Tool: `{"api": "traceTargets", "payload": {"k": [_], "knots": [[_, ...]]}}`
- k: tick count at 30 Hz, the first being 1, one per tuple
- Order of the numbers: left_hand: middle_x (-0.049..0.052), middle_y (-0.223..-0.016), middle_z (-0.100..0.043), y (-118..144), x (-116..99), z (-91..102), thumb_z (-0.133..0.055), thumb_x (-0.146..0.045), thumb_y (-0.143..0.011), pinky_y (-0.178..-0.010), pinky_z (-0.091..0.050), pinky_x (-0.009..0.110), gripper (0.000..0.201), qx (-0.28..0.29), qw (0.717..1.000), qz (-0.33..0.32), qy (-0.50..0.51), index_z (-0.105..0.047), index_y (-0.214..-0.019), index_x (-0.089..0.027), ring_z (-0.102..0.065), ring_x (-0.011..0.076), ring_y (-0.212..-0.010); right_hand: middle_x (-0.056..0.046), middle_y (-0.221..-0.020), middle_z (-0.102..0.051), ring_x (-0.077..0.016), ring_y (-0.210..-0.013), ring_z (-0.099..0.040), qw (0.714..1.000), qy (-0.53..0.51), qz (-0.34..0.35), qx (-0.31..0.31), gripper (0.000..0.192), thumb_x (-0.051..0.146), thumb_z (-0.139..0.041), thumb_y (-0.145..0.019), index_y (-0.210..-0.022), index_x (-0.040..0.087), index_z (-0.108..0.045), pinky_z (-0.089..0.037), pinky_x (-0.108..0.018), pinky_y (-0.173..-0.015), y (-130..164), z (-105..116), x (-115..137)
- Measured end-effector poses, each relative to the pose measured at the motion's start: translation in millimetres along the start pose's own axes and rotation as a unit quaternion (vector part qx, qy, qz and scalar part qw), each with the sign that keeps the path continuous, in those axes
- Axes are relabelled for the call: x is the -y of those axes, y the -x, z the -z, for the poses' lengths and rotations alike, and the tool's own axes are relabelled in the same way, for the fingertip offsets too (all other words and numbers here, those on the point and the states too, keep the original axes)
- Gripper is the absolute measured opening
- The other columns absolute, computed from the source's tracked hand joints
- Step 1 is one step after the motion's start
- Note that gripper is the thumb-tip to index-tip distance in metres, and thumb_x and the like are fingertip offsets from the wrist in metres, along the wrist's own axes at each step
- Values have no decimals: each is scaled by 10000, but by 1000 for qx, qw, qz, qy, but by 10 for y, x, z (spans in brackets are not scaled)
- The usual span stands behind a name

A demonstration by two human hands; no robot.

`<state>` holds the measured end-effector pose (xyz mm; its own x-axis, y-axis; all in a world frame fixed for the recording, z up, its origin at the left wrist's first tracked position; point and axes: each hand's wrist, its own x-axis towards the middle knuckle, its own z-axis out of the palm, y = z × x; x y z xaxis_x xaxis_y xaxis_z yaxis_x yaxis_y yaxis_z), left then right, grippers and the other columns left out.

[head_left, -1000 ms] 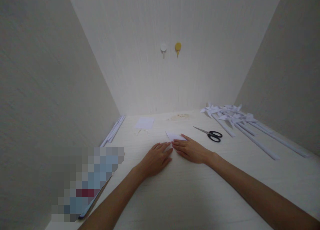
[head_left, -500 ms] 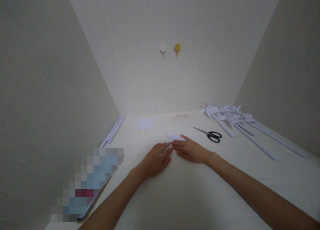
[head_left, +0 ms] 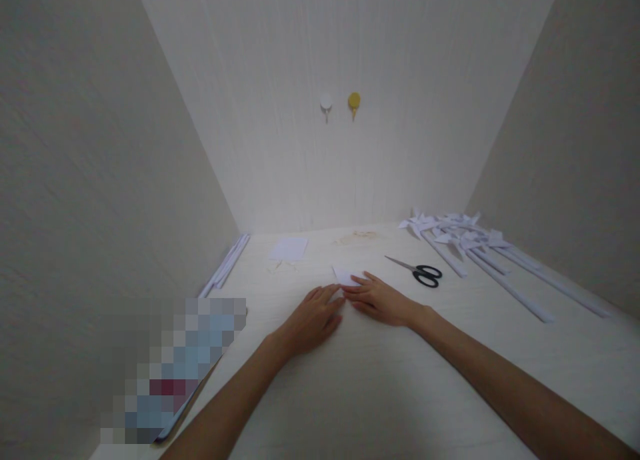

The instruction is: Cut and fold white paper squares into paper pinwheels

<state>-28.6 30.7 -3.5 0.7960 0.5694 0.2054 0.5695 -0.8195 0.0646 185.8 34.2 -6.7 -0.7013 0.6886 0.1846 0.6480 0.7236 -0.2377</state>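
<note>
A small folded piece of white paper (head_left: 344, 275) lies on the pale table in front of me, partly covered by my fingers. My left hand (head_left: 314, 319) rests with its fingers stretched out, the tips at the paper's near edge. My right hand (head_left: 379, 300) lies flat, fingers extended over the paper's right and near part. The fingertips of both hands almost meet there. Beyond my right hand lie scissors (head_left: 416, 270) with black handles, blades pointing left. A flat square of white paper (head_left: 289, 249) lies farther back on the left.
At the back right are several paper pinwheels (head_left: 467, 237) on rolled paper sticks. More rolled paper sticks (head_left: 227, 263) lie along the left wall. A blurred-out flat object (head_left: 187, 370) sits at the left. Two hooks, one white (head_left: 326, 103) and one yellow (head_left: 354, 101), are on the back wall.
My right hand's fingers have shifted slightly on the paper, and the index finger is now spread from the others. The left hand stays about in place. The whole view has tilted slightly.
</note>
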Motion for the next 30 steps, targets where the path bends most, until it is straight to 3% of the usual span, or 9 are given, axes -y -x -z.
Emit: {"api": "traceTargets", "payload": {"k": [15,30], "knots": [[142,-1295,-424,11,33,-22,-399,-228,-839,-986,-339,434,336,-22,999,-17,16,-461,-1161,-157,-394,231,-1196,-26,-1346,-413,-325,-1285,-261,998,-32,-26,52,419,454,-343,-864,-1248,323,-450,-114,-644,-975,-30,95,-39],[124,-1330,-402,8,19,5,-406,-193,-817,-1025,-291,430,440,-21,998,-21,56,-360,-1253,-157,-356,197,-1229,-3,-1373,-374,-330,-1306,-194,998,-16,-14,52,457,496,-336,-854,-1290,366,-372,-97,-621,-994,2,91,-67]]}}
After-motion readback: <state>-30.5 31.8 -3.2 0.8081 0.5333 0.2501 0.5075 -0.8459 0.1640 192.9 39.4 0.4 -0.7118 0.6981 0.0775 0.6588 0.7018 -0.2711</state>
